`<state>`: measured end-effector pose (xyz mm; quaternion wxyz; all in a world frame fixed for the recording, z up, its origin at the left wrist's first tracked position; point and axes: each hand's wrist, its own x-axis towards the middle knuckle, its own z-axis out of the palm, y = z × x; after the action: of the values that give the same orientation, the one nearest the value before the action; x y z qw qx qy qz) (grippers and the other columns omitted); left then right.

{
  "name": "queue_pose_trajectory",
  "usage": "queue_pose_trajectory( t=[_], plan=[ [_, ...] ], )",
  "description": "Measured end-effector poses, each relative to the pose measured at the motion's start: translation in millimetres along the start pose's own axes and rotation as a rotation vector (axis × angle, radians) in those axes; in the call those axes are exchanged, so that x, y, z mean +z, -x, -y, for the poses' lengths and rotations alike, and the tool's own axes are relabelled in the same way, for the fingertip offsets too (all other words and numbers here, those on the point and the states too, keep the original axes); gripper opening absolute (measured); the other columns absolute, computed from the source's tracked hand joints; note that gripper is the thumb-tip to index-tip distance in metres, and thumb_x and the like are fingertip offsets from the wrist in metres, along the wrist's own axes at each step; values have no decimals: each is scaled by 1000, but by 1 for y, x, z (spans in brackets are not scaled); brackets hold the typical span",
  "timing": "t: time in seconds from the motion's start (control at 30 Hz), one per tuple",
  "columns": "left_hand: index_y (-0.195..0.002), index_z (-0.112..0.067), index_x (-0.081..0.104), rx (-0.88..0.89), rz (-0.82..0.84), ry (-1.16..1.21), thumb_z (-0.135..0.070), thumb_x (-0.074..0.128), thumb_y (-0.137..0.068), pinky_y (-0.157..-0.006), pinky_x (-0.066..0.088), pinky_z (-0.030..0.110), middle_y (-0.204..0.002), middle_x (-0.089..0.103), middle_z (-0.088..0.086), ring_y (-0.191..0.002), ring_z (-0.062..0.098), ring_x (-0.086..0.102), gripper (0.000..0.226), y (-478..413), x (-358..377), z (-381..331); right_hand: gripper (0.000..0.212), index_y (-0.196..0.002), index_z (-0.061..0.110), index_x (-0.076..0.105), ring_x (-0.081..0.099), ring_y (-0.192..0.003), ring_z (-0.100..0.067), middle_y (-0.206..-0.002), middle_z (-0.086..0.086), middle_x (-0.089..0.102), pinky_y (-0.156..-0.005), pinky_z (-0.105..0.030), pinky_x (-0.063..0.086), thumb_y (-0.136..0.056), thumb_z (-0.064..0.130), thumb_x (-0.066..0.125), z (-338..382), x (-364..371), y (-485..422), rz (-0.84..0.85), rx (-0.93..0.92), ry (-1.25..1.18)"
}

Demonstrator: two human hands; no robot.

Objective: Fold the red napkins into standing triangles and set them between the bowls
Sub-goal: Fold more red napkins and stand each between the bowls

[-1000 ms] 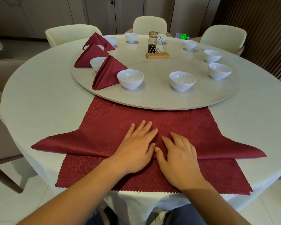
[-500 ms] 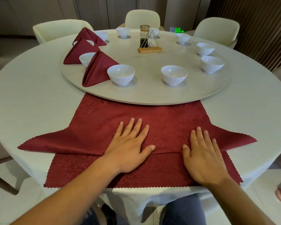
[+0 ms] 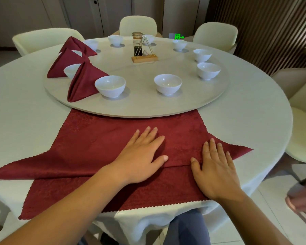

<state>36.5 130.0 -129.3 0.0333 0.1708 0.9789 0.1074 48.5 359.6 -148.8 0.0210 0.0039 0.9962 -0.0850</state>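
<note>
A: Landmark for this entry?
B: Round turntable (image 3: 136, 111), set mid-way on the white-clothed table (image 3: 254, 110).

A: Containers on the turntable?
B: White bowls, spaced along its rim. Near-left bowl (image 3: 110, 86) and near-right bowl (image 3: 167, 84) at the front edge, both showing bare white insides. Right-rim bowl (image 3: 208, 70) likewise. Others round the far rim, too small to judge inside.

A: Any container with contents?
B: Glass jar (image 3: 137, 44) at the turntable's middle, capped, dark in the lower part. Standing on a wooden base (image 3: 144, 58) with a thin wire triangle.

A: Folded stock?
B: Three red napkins standing as triangles on the turntable's left rim. First folded napkin (image 3: 83, 82) just left of the near-left bowl. Second folded napkin (image 3: 64, 64) behind it, with a half-hidden bowl (image 3: 72, 70) between the two. Third folded napkin (image 3: 76, 45) farthest back.

A: Piece in work?
B: Flat napkin (image 3: 95, 147), red, on the cloth in front of the turntable, far edge reaching under its near rim. Upper folded layer with points out to left and right, over a lower layer reaching the table edge.

A: Hands?
B: Left hand (image 3: 141, 156) flat on the flat napkin in front of the turntable, fingers straight and spread, thumb along the fold line. Right hand (image 3: 214, 170) beside it, flat too, palm across the fold. Pressing only, nothing gripped
</note>
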Motion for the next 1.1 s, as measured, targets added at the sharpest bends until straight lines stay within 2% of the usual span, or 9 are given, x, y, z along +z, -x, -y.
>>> queue_pose_trajectory(
  t=[0.1,0.27,0.53,0.6,0.67,0.77,0.9,1.0,1.1],
  plan=[
    [-163,-31,4,94,54,-30,-63,29,-102,-126,-12,39,-170,-11,-2,-154,12,-22,73,-11,12,-14,76,-161,16,-3,-11,-155,-21,-168,-5,-11,-126,-42,-4,-100,59,14,-4,0,0,18,-7,-22],
    [-162,-33,-3,79,72,-114,-71,13,-96,-125,-14,39,-169,-17,-4,-153,12,-25,78,-12,24,-10,77,-160,21,-4,-15,-154,-18,-167,1,-14,-124,-37,-7,-100,63,16,-12,-2,-3,63,-53,-81],
    [-162,-33,-6,83,58,-107,-69,13,-100,-125,-14,40,-168,-20,-5,-152,12,-27,74,-11,26,-10,65,-159,18,23,7,-153,-9,-167,5,14,-116,-20,5,-102,49,33,-77,-31,-14,82,-95,-310],
    [-162,-33,-6,86,64,-98,-68,13,-100,-125,-14,40,-168,-20,-4,-152,12,-27,74,-11,26,-10,56,-148,13,43,24,-149,-16,-158,-1,37,-109,-20,19,-103,45,37,-75,-35,-14,64,-96,-311],
    [-162,-32,-5,88,64,-89,-68,14,-100,-125,-14,40,-168,-19,-4,-152,13,-27,74,-11,25,-10,45,-133,16,57,40,-138,-24,-140,-2,54,-105,-27,30,-100,44,44,-62,-35,-12,-57,-152,-238],
    [-163,-29,-4,85,66,-84,-67,18,-101,-125,-13,40,-168,-18,-3,-152,13,-26,76,-11,25,-11,31,-120,23,68,54,-119,-17,-125,6,64,-106,-29,39,-92,35,67,-28,-28,-9,-209,-373,-269],
    [-163,-19,0,79,40,-38,-57,27,-104,-125,-13,37,-170,-14,1,-153,12,-24,76,-12,24,-9,14,-105,35,71,50,-103,3,-103,23,60,-93,-8,35,-93,29,66,11,-12,-9,-44,-474,-427],
    [-163,-16,7,93,-9,46,-47,34,-105,-125,-14,31,-171,-6,3,-154,12,-19,71,-10,24,-5,11,-95,33,72,52,-100,1,-99,18,57,-91,-13,38,-92,23,69,12,-6,-15,-46,-437,-477],
    [-163,-19,13,80,-25,21,-51,32,-106,-125,-12,31,-171,-3,2,-156,13,-15,68,4,22,9,8,-91,31,71,52,-100,-2,-98,17,55,-91,-16,40,-91,24,71,11,-4,-16,-35,-452,-444]
  ],
)
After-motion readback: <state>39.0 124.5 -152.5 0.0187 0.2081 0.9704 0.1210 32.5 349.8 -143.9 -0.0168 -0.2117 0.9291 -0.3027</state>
